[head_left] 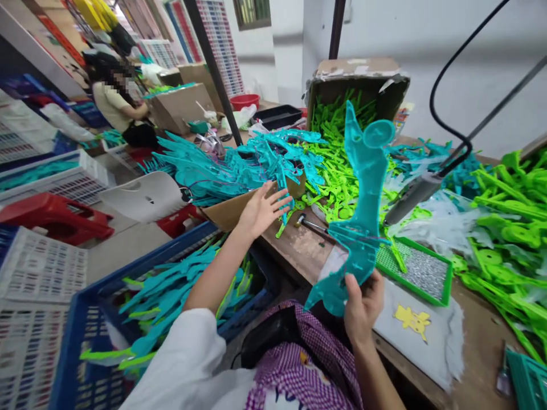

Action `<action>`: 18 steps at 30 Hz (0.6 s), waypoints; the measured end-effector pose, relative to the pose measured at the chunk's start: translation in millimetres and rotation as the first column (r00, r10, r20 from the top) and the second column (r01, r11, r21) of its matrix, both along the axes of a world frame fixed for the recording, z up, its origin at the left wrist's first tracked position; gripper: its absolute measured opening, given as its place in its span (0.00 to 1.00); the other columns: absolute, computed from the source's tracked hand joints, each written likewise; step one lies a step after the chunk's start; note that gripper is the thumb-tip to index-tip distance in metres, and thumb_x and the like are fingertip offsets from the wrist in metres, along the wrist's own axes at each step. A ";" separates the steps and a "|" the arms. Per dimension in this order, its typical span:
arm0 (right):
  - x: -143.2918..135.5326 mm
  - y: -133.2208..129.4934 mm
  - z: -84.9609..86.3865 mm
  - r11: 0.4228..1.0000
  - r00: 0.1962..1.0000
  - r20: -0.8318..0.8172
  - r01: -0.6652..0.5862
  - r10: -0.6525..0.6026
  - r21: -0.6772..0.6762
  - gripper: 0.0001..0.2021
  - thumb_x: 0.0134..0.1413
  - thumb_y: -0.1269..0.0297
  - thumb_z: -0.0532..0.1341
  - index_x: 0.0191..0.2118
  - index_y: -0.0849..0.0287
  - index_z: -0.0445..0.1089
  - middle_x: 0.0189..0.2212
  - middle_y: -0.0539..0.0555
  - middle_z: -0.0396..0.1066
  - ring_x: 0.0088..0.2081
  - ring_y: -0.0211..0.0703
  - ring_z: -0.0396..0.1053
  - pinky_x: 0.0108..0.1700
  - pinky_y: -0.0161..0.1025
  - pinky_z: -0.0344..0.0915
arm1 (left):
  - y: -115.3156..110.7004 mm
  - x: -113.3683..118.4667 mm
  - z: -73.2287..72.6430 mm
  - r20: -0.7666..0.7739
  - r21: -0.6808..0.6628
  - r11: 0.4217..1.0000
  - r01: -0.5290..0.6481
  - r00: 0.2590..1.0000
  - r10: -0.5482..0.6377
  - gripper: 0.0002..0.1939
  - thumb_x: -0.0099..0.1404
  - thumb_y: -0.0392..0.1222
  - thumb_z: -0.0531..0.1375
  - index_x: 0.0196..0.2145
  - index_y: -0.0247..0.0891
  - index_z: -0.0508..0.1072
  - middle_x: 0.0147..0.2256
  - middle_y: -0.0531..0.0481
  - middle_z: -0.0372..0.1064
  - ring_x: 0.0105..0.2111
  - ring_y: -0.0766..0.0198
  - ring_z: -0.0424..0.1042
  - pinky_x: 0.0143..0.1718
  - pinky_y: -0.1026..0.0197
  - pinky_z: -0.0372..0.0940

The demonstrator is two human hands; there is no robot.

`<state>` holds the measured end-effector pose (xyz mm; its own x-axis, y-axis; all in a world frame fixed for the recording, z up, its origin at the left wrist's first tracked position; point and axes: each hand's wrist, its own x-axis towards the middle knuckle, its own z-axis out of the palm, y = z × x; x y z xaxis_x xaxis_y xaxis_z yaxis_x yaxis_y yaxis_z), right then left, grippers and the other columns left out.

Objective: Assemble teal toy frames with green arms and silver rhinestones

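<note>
My right hand (363,300) grips the lower end of a teal plastic part (366,188), long and curved with a round lobe at its top, held upright above the bench edge. My left hand (264,212) is stretched out with fingers spread, at the front of a cardboard box piled with similar teal parts (239,165). Whether its fingertips touch the nearest part, I cannot tell. Behind the held part lie many bright green plastic parts (337,188). A grey powered screwdriver (412,199) hangs at the right, its tip above a green tray (447,282) of small silvery screws.
A blue crate (74,341) with teal and green parts stands at lower left. More green parts (508,228) heap at the right. A hammer (314,224) and a white cloth (444,347) lie on the bench. A co-worker (115,102) sits at far left, near a red stool (51,219).
</note>
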<state>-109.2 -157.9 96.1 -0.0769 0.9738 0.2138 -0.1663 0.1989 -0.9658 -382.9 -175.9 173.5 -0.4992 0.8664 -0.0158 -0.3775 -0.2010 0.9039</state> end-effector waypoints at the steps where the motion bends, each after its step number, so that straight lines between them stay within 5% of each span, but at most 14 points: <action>1: 10.5 -2.1 -9.1 1.000 1.000 0.014 0.001 -0.001 0.000 0.18 0.48 0.58 0.66 0.44 0.56 0.67 0.35 0.51 0.73 0.34 0.40 0.71 0.37 0.39 0.67 | 7.1 4.8 5.0 -0.013 0.057 0.998 0.018 1.000 -0.017 0.31 0.64 0.57 0.58 0.61 0.46 0.59 0.57 0.43 0.65 0.54 0.53 0.69 0.56 0.47 0.62; 3: 34.0 -5.1 -31.3 0.999 0.998 0.066 -0.017 0.019 -0.033 0.17 0.49 0.58 0.66 0.45 0.57 0.68 0.36 0.52 0.74 0.35 0.42 0.72 0.39 0.40 0.68 | 17.0 27.6 -4.2 -0.098 0.146 0.989 0.028 0.995 -0.014 0.28 0.62 0.53 0.61 0.58 0.45 0.64 0.59 0.46 0.63 0.57 0.53 0.66 0.59 0.49 0.59; 6: 74.4 -14.9 -70.6 0.992 0.987 0.153 0.067 -0.050 -0.106 0.18 0.49 0.57 0.65 0.46 0.58 0.69 0.40 0.55 0.75 0.40 0.46 0.73 0.43 0.44 0.68 | 12.8 83.3 -54.6 -0.257 0.130 0.990 0.057 0.966 -0.022 0.27 0.60 0.51 0.64 0.55 0.40 0.70 0.57 0.43 0.66 0.57 0.51 0.65 0.60 0.50 0.58; 8: 101.0 -28.7 -94.8 0.964 0.956 0.184 0.250 -0.230 -0.095 0.19 0.46 0.57 0.67 0.44 0.58 0.70 0.39 0.55 0.74 0.39 0.46 0.72 0.44 0.45 0.68 | -3.2 123.2 -92.4 -0.319 -0.011 0.968 0.252 0.916 -0.243 0.28 0.62 0.52 0.62 0.57 0.40 0.68 0.56 0.40 0.66 0.55 0.49 0.67 0.58 0.48 0.60; 10: 122.7 -43.8 -110.8 0.872 0.868 0.168 0.484 -0.467 -0.077 0.19 0.43 0.57 0.68 0.42 0.58 0.70 0.36 0.53 0.73 0.36 0.44 0.71 0.41 0.42 0.68 | -21.9 158.0 -119.0 -0.403 -0.140 0.898 0.417 0.804 -0.436 0.29 0.64 0.53 0.59 0.60 0.41 0.65 0.58 0.39 0.64 0.55 0.49 0.68 0.57 0.47 0.62; 14: 142.8 -43.3 -107.6 0.683 0.695 0.135 0.719 -0.706 -0.130 0.17 0.50 0.57 0.64 0.46 0.56 0.68 0.39 0.52 0.70 0.36 0.40 0.68 0.40 0.39 0.66 | -29.4 211.1 -132.8 -0.524 -0.343 0.680 0.648 0.469 -0.711 0.38 0.61 0.55 0.62 0.65 0.40 0.57 0.63 0.39 0.56 0.62 0.48 0.58 0.63 0.46 0.53; 16: 141.9 -18.5 -95.3 0.674 0.690 0.160 0.724 -0.706 -0.149 0.20 0.52 0.56 0.61 0.50 0.57 0.66 0.43 0.54 0.70 0.41 0.42 0.69 0.45 0.41 0.66 | -11.4 234.8 -133.4 -0.519 -0.402 0.584 0.705 0.350 -0.780 0.48 0.55 0.55 0.67 0.66 0.37 0.52 0.65 0.36 0.50 0.64 0.45 0.53 0.64 0.44 0.51; 18: 135.8 17.3 -83.9 0.706 0.725 0.188 0.689 -0.663 -0.167 0.23 0.55 0.53 0.58 0.54 0.57 0.63 0.47 0.56 0.69 0.46 0.45 0.69 0.49 0.44 0.66 | 15.3 257.1 -138.1 -0.491 -0.363 0.546 0.755 0.343 -0.801 0.51 0.52 0.52 0.69 0.66 0.35 0.52 0.64 0.34 0.53 0.62 0.45 0.57 0.62 0.44 0.54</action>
